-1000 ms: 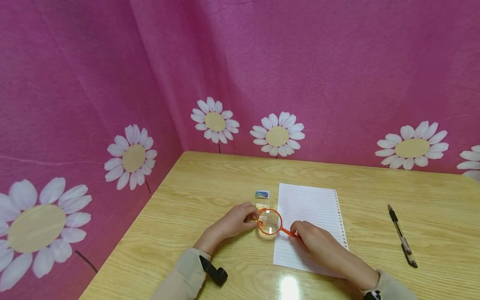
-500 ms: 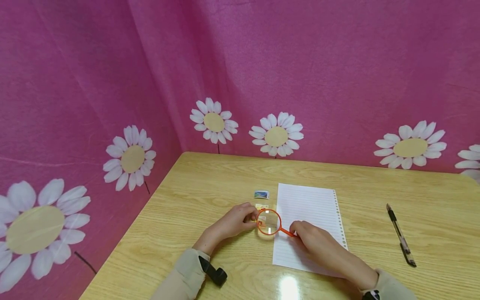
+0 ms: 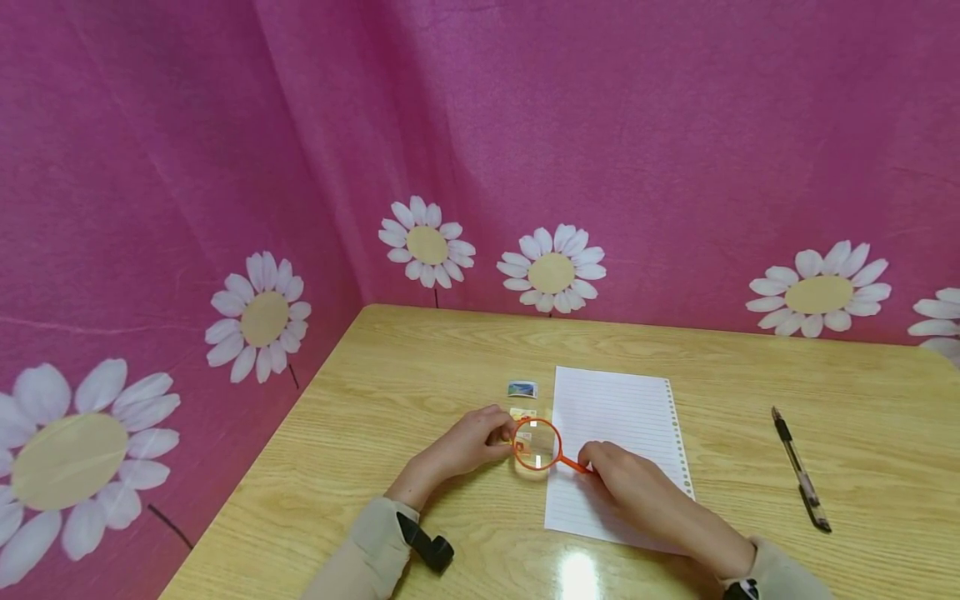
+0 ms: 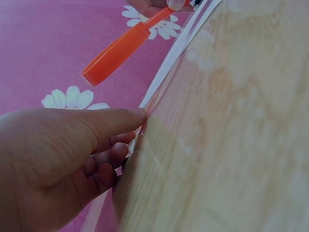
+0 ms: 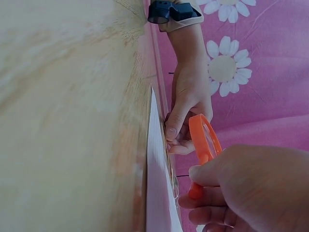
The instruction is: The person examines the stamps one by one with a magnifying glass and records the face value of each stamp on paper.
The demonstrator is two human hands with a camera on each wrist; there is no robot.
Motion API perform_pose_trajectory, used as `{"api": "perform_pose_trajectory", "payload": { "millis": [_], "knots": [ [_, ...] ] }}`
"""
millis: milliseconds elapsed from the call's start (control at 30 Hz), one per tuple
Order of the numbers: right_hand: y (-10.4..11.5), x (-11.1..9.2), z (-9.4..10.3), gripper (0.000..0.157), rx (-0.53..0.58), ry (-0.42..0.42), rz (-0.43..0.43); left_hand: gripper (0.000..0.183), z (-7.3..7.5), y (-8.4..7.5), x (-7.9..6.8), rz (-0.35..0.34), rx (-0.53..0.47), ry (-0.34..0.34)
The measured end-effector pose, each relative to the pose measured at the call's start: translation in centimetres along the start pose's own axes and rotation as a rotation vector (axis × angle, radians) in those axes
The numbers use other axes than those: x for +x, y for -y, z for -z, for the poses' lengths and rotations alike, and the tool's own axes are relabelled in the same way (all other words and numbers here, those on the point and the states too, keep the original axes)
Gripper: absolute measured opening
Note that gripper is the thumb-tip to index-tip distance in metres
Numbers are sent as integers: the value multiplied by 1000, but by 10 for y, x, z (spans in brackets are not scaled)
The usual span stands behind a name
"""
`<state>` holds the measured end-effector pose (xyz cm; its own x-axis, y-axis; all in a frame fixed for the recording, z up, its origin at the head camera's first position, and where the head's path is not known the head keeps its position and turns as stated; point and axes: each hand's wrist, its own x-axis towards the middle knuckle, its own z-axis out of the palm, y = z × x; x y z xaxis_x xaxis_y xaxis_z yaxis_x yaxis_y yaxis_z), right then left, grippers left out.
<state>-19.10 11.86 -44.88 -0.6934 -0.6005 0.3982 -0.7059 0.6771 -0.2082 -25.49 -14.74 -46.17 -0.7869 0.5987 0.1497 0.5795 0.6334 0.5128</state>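
Observation:
My right hand (image 3: 630, 483) holds an orange-rimmed magnifying glass (image 3: 576, 464) by its handle, thumb against the fingers. In the right wrist view the rim (image 5: 198, 137) stands tilted above the table, apart from it. The lens lies over a small orange stamp (image 3: 522, 447) in the head view. At that stamp's left edge, my left hand (image 3: 468, 442) pinches it with thumb and fingers; in the left wrist view the thumb tip (image 4: 140, 114) meets its thin edge. Just behind lie a yellow-and-red stamp (image 3: 521, 413), partly covered by the rim, and a blue-green stamp (image 3: 522, 389).
A lined sheet of paper (image 3: 611, 408) with punched holes lies under my right hand. Farther right is a black-capped pen (image 3: 801, 468). The wooden table (image 3: 420, 350) ends at a pink curtain (image 3: 637, 125) with daisies at the back and left.
The whole head view has shifted very slightly left. Both hands, the magnifying glass and the stamps keep their places relative to each other.

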Motion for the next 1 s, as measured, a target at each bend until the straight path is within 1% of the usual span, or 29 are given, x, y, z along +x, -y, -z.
{"api": "perform_pose_trajectory", "payload": {
  "millis": [167,367,733,1000],
  "knots": [
    [-1,0,-1,20,-2,-11,5,12,0,0,1,-18,-1,-8],
    [-1,-1,0,20,-4,-21,7,11,0,-2,1,-2,0,0],
    [-1,-1,2,18,9,22,-16,11,1,-4,0,8,-16,7],
    [-1,-3,2,18,0,23,-9,10,1,-2,-1,4,-14,7]
  ]
}}
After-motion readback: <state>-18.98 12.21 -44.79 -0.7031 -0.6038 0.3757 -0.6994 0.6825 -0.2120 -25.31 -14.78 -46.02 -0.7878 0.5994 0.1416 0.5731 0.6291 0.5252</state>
